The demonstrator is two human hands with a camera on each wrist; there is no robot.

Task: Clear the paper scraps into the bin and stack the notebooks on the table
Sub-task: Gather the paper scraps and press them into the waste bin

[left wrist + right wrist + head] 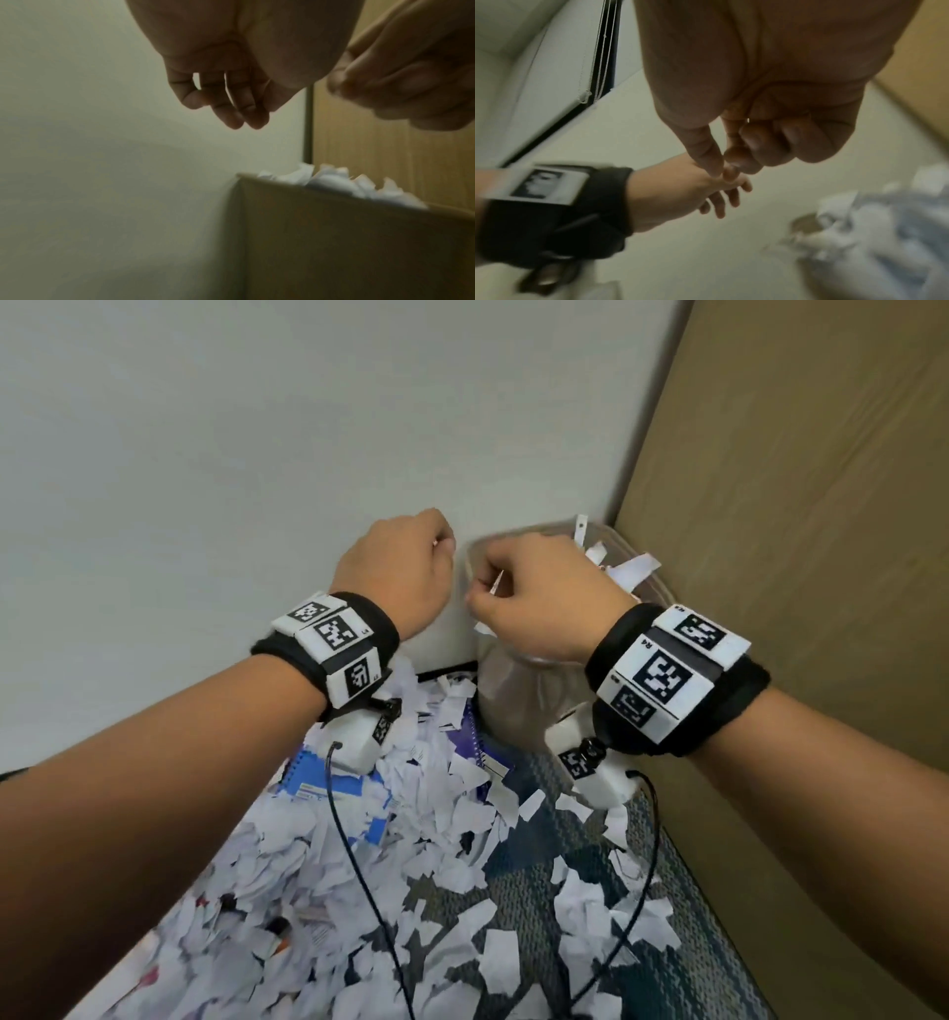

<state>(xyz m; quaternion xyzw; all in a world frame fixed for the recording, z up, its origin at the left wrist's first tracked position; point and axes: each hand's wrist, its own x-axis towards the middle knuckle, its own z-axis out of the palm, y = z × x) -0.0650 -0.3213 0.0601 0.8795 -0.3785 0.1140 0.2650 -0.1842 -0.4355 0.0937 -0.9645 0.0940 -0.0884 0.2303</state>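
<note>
Both hands hover over the bin [518, 695] in the corner, which is heaped with white paper scraps [629, 570]. My right hand [488, 590] pinches a thin paper scrap [497, 581] between thumb and forefinger, with the other fingers curled; the pinch [726, 168] shows in the right wrist view. Just left of it, my left hand [444, 544] holds nothing, and its fingers [232, 113] hang loosely bent above the bin's rim [282, 182]. A blue spiral notebook [308, 775] and a purple one [475, 744] lie on the floor, half buried under scraps [287, 860].
The bin stands where a white wall [231, 454] meets a wooden panel [796, 557]. Patterned carpet [544, 855] shows between the litter. Black cables [354, 855] hang from both wrist cameras. A pen-like item [274, 942] lies among the scraps at lower left.
</note>
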